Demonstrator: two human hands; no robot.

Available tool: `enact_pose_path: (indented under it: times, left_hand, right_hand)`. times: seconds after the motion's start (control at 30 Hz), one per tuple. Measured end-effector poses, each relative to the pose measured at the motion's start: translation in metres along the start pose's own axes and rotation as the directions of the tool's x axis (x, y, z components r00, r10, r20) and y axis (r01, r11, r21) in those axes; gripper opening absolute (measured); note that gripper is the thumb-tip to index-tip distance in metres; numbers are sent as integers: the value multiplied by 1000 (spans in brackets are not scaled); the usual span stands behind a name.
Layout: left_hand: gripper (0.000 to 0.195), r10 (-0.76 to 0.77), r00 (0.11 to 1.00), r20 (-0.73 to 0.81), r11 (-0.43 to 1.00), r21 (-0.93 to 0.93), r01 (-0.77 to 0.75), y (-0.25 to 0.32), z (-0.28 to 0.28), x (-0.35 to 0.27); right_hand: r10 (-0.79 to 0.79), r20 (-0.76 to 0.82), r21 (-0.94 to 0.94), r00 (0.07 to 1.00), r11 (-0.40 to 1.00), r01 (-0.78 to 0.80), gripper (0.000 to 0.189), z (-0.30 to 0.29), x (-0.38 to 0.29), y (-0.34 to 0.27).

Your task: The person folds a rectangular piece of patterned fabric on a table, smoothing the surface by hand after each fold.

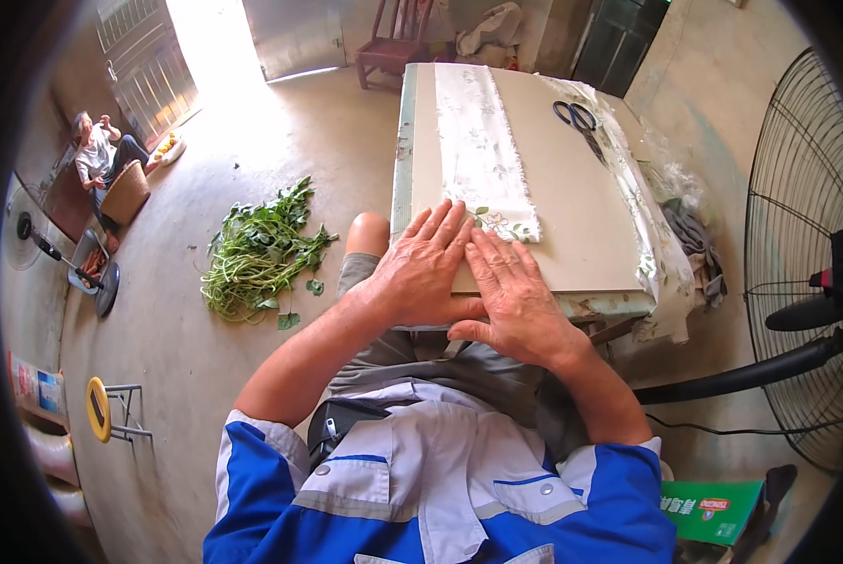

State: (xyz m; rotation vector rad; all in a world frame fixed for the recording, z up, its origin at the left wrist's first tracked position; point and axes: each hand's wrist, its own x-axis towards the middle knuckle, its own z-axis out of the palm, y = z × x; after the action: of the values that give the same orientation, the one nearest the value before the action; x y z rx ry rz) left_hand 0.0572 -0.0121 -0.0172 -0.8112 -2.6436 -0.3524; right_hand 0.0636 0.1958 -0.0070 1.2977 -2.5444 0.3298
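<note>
A long white cloth strip point(474, 134) with a frayed right edge lies lengthwise on a beige board point(576, 254) on the table. Its near end appears folded over, showing a brighter flower print point(499, 223). My left hand point(425, 264) rests flat, palm down, with its fingertips on the strip's near left part. Beside it, my right hand point(509, 289) also lies palm down, fingers reaching the printed end. The thumbs nearly meet by the table's near edge; what lies under the palms is hidden. Black-handled scissors point(581, 127) lie farther back on the right.
More floral cloth point(640, 225) hangs over the table's right edge. A large fan point(809, 261) stands to the right, with a green box point(710, 509) below. Leafy greens point(263, 257) and a yellow-topped stool point(99, 410) are on the left floor. A person point(101, 151) sits by a basket point(127, 194).
</note>
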Motion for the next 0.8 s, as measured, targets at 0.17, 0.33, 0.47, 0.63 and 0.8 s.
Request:
enact_pose_path:
  times: [0.17, 0.33, 0.47, 0.63, 0.8]
  left_hand:
    - [109, -24, 997, 75, 1000, 2, 24, 2, -9, 0]
    - [115, -14, 998, 67, 1000, 15, 13, 0, -7, 1]
    - [114, -14, 998, 55, 1000, 10, 13, 2, -10, 1]
    - [110, -5, 998, 62, 1000, 1, 5, 0, -12, 2]
    - [101, -30, 996, 87, 995, -89, 37, -2, -23, 6]
  right_hand:
    - [84, 57, -96, 995, 992, -78, 106, -8, -17, 13]
    - [175, 55, -146, 983, 975, -166, 101, -17, -29, 26]
    - [136, -17, -143, 991, 980, -137, 88, -21, -30, 33]
    - [147, -32, 17, 989, 989, -146, 50, -40, -11, 50]
    - [-25, -156, -150, 987, 989, 1, 30, -41, 9, 64]
